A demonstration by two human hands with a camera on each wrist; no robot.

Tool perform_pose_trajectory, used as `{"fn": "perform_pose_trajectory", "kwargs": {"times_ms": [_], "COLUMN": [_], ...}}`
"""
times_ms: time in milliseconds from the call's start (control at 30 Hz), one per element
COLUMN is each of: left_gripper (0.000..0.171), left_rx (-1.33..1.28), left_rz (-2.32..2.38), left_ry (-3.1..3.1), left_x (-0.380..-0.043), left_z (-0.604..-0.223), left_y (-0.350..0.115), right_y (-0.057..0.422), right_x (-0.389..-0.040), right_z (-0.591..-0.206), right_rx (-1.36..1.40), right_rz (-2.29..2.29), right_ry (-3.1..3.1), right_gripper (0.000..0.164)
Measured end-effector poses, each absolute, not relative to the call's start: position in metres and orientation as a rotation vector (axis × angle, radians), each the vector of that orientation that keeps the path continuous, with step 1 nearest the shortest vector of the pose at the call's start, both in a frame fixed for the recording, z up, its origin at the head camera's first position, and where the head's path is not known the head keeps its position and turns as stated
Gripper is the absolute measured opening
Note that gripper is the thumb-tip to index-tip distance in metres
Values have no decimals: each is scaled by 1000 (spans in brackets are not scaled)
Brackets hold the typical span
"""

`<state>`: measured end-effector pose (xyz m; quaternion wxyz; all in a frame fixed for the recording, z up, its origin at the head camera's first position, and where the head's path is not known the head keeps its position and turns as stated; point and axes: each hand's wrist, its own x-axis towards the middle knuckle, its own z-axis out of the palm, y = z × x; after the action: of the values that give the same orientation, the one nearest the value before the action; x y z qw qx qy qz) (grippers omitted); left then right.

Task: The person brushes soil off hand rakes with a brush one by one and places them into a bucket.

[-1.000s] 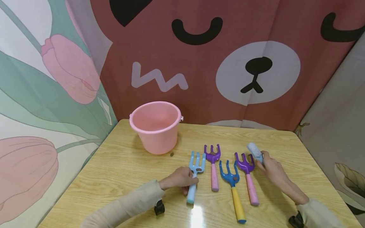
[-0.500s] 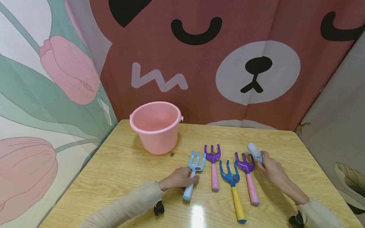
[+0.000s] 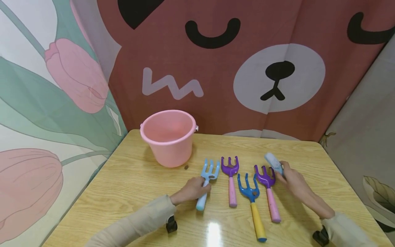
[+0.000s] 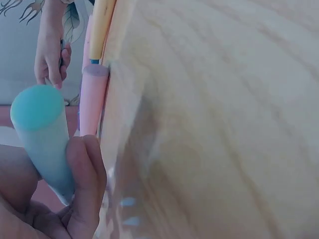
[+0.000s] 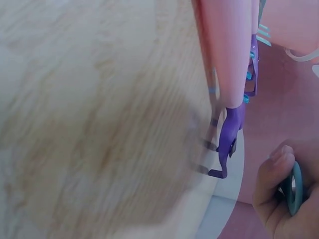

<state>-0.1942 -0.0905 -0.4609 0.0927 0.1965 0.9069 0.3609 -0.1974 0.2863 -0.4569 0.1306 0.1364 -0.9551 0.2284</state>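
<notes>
Light-blue fork (image 3: 206, 175) has shifted slightly toward the bucket (image 3: 172, 151); left hand (image 3: 192, 189) pinches its handle above the glossy wood-grain table (image 3: 135, 181). Right hand (image 3: 294, 181) pinches a light-blue tool (image 3: 273, 162). Bear-print curtain (image 3: 216, 85) hangs behind; tulip-print curtain (image 3: 77, 75), left.

Head camera: above the near side of the table (image 3: 123, 185), facing forward and down; widest view, spanning left hand (image 3: 189, 189), right hand (image 3: 295, 181) and printed backdrop (image 3: 216, 75). Left wrist camera: close, low over the wood, picture turned sideways; handle of light blue fork (image 4: 46, 149) near the lens, right hand farther off, common to the head view. Right wrist camera: likewise close and sideways, facing backdrop; purple-and-pink fork (image 5: 231, 64) common to the head view.
</notes>
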Motion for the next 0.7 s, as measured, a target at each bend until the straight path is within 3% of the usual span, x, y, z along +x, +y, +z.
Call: {"fn": "perform_pose_trajectory", "kwargs": {"times_ms": [300, 700], "left_gripper": [15, 16], "left_rx": [529, 447], "left_rz": [1233, 1403], "left_ry": [2539, 2348], "left_x": [-197, -199], "left_z": [-451, -446], "left_y": [-94, -87], "right_y": [274, 256], "right_x": [-195, -189], "right_z": [-444, -440], "right_rx": [411, 494], "right_rz": [695, 780], "right_ry": [-2826, -2812], "right_gripper": [44, 36]}}
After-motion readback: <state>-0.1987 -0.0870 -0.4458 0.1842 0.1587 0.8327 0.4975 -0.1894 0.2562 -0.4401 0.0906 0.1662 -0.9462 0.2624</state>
